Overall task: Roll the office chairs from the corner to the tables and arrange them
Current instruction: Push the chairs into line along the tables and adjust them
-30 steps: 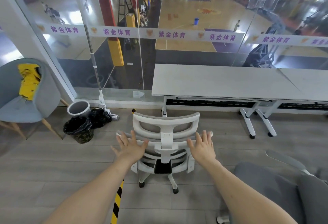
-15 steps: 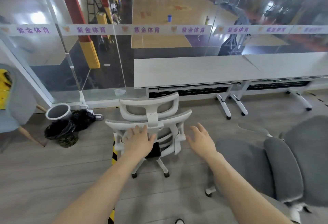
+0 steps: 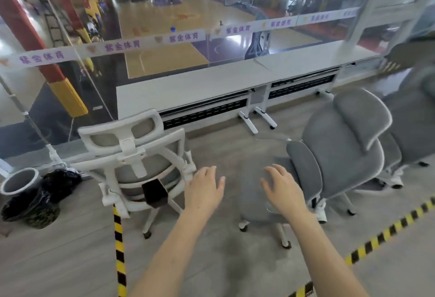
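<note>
One white chair stands at the left end of the bench; the grey chairs remain unplaced. The left hand and right hand hover with fingers spread, holding nothing.

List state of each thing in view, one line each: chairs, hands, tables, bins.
white mesh chair: upright at the left table, back toward camera, no hand on it
grey chair: upright, not yet at a table
left hand: open, holds nothing
right hand: open, reaching toward grey chair
tables: side by side along the glass
grey bin: upright, open top
</note>
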The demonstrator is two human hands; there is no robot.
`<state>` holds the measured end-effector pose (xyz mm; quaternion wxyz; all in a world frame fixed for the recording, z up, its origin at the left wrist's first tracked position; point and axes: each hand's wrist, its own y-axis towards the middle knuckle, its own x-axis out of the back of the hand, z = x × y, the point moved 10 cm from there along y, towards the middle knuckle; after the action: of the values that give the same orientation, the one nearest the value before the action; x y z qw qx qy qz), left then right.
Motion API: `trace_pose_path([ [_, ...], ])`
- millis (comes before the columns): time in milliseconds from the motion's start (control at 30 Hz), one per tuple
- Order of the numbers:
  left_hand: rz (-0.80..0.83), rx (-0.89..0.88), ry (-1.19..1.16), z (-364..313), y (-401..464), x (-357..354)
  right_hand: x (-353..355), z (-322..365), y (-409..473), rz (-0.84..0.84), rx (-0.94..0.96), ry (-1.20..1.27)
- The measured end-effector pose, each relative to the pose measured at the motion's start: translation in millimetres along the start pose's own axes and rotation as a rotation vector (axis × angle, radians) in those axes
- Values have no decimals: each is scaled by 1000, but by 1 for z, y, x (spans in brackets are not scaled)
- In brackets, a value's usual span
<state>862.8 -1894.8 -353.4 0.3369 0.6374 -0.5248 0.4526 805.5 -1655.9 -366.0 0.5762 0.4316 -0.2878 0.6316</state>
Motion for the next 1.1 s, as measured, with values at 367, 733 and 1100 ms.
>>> trace_pose_path([
  [367,9,-249,1,-279,-83,-102,157,-237,-123,-116,-131,28],
  [733,41,-343,-14,-449,-43,-177,228,-396,-109,-200,-252,36],
  [1100,-17,-270,-81,-578,75,-205,277,-501,23,-148,-165,18],
])
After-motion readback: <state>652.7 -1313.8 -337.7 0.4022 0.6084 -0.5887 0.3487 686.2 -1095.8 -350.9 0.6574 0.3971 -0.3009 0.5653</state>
